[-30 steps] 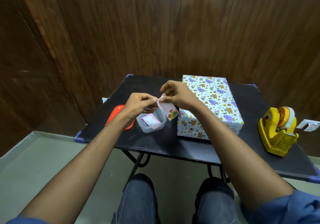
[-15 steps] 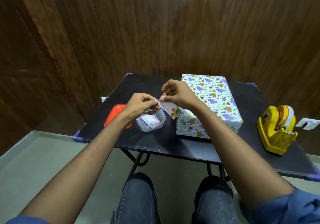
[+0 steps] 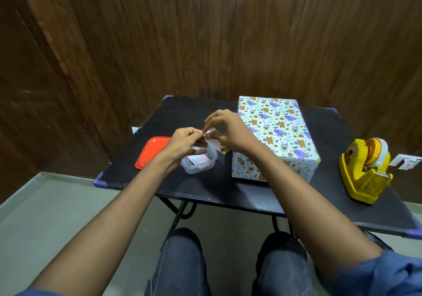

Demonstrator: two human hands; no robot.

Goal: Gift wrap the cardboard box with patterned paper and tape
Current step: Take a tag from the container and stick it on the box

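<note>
wrapped box (image 3: 277,133) right of grip; both hands (image 3: 228,131) pinching card (image 3: 215,143)

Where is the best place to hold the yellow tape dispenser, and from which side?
Probably its heavy yellow base, from above: the tape dispenser stands upright on the black table, its roll on top and its cutter end facing the person.

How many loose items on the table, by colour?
Orange-red: 1, the container lid
Clear: 1, the plastic container, with at least one pink-edged card inside
Yellow: 1, the tape dispenser
Multicolour print: 2, the wrapped box and the small gift tag pinched between left hand and right hand
Total: 5
</note>
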